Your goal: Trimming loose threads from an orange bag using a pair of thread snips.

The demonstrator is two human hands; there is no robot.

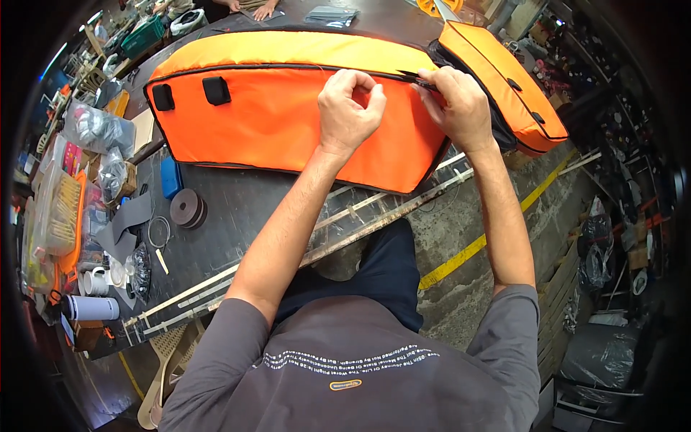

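Large orange bag (288,122) flat on table

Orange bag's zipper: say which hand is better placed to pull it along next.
Probably right: the right hand already pinches the black zipper with its fingers. The left hand is fisted on the orange bag.

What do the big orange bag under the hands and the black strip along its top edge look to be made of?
The orange bag looks like padded woven synthetic cloth, perhaps nylon or polyester: matte, faintly sheened, with soft puckers along its seams. The black strip reads as zipper tape or binding; its teeth are too small to tell. The left hand and right hand pinch it near the right end.
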